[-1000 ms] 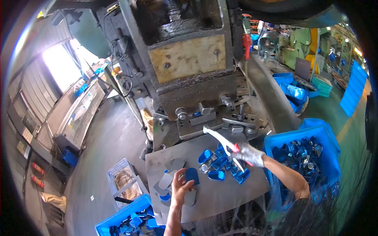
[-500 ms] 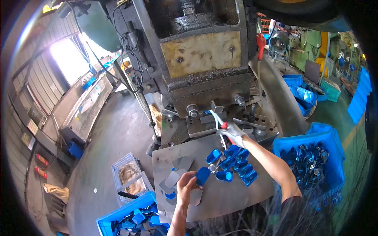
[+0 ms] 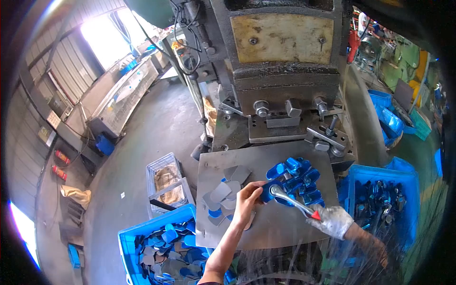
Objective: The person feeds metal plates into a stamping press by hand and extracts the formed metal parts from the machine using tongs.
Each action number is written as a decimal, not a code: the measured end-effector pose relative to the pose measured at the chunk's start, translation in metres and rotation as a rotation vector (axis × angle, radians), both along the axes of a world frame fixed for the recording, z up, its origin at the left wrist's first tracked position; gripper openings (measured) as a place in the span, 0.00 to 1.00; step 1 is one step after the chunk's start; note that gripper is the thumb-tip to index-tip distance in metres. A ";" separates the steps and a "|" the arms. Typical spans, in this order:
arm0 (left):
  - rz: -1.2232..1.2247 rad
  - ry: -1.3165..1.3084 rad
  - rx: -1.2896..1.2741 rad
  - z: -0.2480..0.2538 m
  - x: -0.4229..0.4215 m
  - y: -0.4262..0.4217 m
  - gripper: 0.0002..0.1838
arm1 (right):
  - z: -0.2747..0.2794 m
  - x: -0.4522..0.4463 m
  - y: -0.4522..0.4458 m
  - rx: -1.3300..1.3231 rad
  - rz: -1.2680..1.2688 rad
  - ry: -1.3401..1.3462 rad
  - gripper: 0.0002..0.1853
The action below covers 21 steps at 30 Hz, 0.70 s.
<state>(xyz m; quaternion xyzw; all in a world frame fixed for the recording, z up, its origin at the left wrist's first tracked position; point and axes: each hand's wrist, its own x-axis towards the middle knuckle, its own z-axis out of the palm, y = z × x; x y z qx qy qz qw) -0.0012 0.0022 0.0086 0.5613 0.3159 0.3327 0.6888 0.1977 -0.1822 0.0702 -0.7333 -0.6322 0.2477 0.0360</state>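
Observation:
My left hand (image 3: 249,198) pinches a flat blue metal blank (image 3: 268,194) over the steel table (image 3: 270,232). In my gloved right hand (image 3: 336,221) is a long silver tool (image 3: 297,203) with a red grip; its rounded head meets the blank's face. I cannot make out how the head holds it. Bent shiny blue metal pieces (image 3: 308,178) lie heaped just beyond the blank. To the left of my left hand, flat grey and blue blanks (image 3: 220,193) are scattered on the table.
A press (image 3: 285,80) stands ahead, its lower die (image 3: 275,133) behind the table. At lower left is a blue bin (image 3: 124,237) of flat blanks; at right, another blue bin (image 3: 351,190) holds formed pieces. A grey crate (image 3: 154,183) sits on the floor.
My right hand and the tool have come back from the die toward me, and the tool's head now meets the blank in my left hand. The view has shifted.

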 end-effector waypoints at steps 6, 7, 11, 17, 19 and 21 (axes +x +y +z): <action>0.330 0.433 0.735 0.011 -0.034 0.028 0.21 | 0.011 0.019 0.021 0.080 -0.174 0.060 0.21; 0.379 0.672 1.061 0.005 -0.044 0.037 0.24 | 0.018 0.028 0.032 0.070 -0.252 0.106 0.19; 0.253 0.914 1.153 -0.020 -0.061 0.042 0.27 | 0.013 0.065 0.093 0.276 -0.268 0.019 0.18; 0.286 0.797 1.108 -0.025 -0.062 0.039 0.25 | -0.006 0.084 0.164 0.324 -0.317 -0.005 0.17; 0.301 0.796 1.093 -0.022 -0.064 0.036 0.26 | -0.006 0.082 0.169 0.358 -0.324 -0.068 0.17; 0.338 0.808 1.085 -0.019 -0.066 0.032 0.27 | -0.005 0.082 0.171 0.388 -0.308 -0.108 0.16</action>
